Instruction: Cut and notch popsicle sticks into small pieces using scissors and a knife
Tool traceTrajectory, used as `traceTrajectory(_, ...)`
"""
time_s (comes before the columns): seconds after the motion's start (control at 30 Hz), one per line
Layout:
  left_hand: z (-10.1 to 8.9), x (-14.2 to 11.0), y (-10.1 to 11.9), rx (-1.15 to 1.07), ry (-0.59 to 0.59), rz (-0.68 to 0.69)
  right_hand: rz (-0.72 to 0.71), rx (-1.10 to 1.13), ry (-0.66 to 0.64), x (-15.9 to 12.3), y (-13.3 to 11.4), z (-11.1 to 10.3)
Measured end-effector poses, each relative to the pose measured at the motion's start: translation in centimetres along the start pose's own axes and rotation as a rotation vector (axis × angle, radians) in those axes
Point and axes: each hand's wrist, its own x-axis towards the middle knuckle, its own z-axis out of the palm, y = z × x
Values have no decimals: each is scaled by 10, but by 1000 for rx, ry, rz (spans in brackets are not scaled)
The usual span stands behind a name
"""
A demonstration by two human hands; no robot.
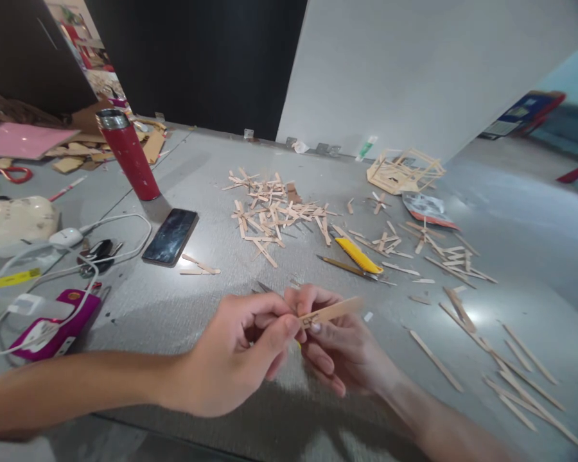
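The grey table (207,192) spans the view, bearing a red bottle (130,155) and a loose pile of short wooden pieces (274,208). Above its near edge, the left hand (245,346) pinches one end of a flat, pale wooden stick (334,310) between thumb and fingers. The right hand (340,340) has its fingers closed on the same stick. Smooth and light tan, the stick bears dark markings near the pinched end; its other end, slightly blurred, points rightward.
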Motion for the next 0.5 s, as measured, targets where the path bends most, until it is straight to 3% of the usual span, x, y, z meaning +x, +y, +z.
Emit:
traceTrajectory(0.3,-2,2,3,-8,-23,-51,-197,-160,92,-3,10,6)
traceTrajectory(0.5,-2,2,1,-6,-9,-42,-203,-188,188,-3,12,13)
